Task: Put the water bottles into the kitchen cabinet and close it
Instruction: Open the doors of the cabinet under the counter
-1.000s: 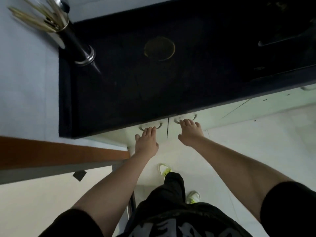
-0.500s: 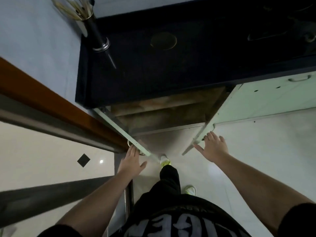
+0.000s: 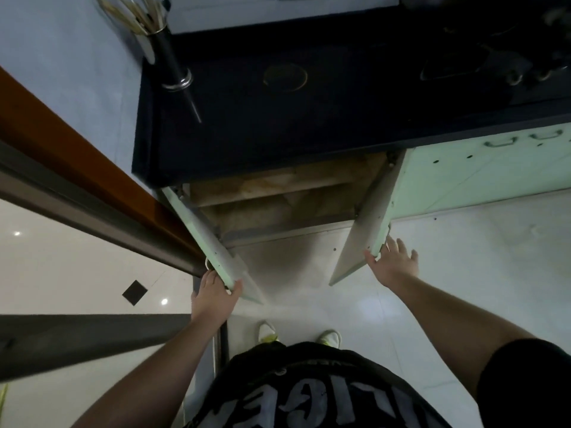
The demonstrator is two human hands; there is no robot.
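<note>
The kitchen cabinet (image 3: 278,208) under the dark countertop (image 3: 309,125) stands open, its brownish shelves showing. Both pale green doors are swung out toward me. My left hand (image 3: 213,296) grips the free edge of the left door (image 3: 213,248), thumb on the inner face. My right hand (image 3: 392,264) rests with spread fingers against the end of the right door (image 3: 367,233), thumb on its edge. No water bottle is in view.
A steel utensil holder (image 3: 167,57) with cutlery stands at the countertop's back left. A wooden door frame (image 3: 92,174) runs close to the left door. More green cabinet fronts (image 3: 479,174) continue right. My feet (image 3: 296,335) stand on the white tile floor.
The two doors were shut a second ago with my hands at their handles. They have swung wide open, and my hands moved apart with them, toward me.
</note>
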